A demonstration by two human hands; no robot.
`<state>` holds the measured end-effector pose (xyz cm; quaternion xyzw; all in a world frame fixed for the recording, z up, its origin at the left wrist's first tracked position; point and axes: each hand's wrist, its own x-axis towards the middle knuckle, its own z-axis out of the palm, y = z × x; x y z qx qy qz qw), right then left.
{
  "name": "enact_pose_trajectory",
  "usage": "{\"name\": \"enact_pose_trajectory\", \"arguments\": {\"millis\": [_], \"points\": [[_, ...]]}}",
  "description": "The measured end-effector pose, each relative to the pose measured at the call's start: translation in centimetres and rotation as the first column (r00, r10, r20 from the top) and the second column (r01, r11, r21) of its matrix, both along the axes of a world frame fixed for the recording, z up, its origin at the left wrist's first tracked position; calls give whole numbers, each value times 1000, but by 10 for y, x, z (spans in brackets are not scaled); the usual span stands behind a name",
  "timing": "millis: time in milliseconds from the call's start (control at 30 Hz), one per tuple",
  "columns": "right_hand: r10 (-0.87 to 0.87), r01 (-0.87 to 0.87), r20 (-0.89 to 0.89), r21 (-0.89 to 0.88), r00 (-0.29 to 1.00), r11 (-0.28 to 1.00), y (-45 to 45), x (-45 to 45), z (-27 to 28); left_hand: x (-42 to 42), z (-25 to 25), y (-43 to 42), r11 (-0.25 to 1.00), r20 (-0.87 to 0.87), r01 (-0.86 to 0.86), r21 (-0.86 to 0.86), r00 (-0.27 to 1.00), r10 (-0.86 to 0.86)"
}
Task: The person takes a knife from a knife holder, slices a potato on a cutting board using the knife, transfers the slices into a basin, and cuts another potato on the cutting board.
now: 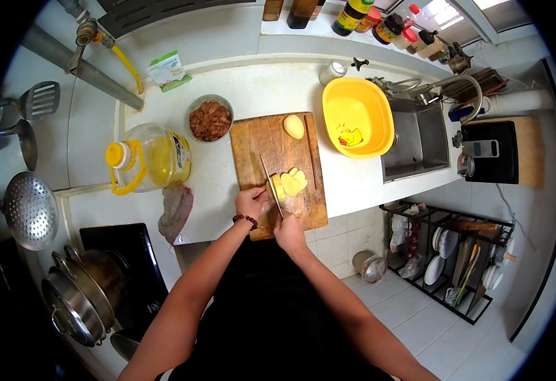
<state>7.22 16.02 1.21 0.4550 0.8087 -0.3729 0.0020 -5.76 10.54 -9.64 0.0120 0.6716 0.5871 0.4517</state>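
On the wooden cutting board (pixel 252 136), my right hand (pixel 289 232) grips the handle of a kitchen knife (pixel 269 178), its blade pointing away from me. My left hand (pixel 252 202), with a beaded bracelet at the wrist, has its fingers closed on a peeled potato (pixel 278 188) left of the blade. Thin potato slices (pixel 295 182) lie to the right of the blade, overlapping one another. A whole peeled potato (pixel 294 127) rests near the board's far edge. Beyond the board's left corner stands a bowl of brown meat pieces (pixel 209 120).
A yellow basin (pixel 358 117) stands right of the board beside the steel sink (pixel 417 143). An oil jug (pixel 151 159) and a grey cloth (pixel 176 213) are to the left. A steel pot (pixel 78 305) sits by the stove, and a dish rack (pixel 449 254) stands at lower right.
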Motion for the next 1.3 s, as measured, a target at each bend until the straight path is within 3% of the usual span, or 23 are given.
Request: {"name": "enact_pose_trajectory", "arguments": {"millis": [467, 567, 667, 800, 900, 1000, 1100, 1133, 1300], "points": [[-62, 63, -43, 6, 997, 998, -4, 4, -14, 6, -11, -3, 999, -16, -13, 50, 1000, 14], [-77, 78, -74, 8, 994, 997, 7, 12, -13, 24, -29, 2, 998, -179, 40, 46, 983, -31], [-58, 66, -128, 65, 990, 996, 15, 18, -17, 24, -13, 8, 998, -133, 36, 54, 991, -29], [-80, 79, -40, -37, 996, 996, 20, 19, -19, 20, -13, 8, 998, -170, 50, 43, 984, -42], [-125, 117, -56, -117, 991, 986, 24, 19, -10, 18, -6, 9, 994, -71, -17, 107, 997, 24], [-118, 106, -81, -134, 990, 985, 24, 25, -21, 15, 1, 4, 999, -163, 5, 42, 987, 2], [-148, 131, -76, -203, 986, 971, 27, 35, -36, 17, 6, 8, 997, -370, 61, -52, 926, -76], [-177, 152, -67, -272, 982, 950, 30, 37, -36, 17, 8, 10, 997, -369, 59, -51, 926, -74], [-190, 151, -105, -297, 976, 943, 33, 46, -54, 16, 21, 15, 993, -386, 72, -93, 917, -103]]}}
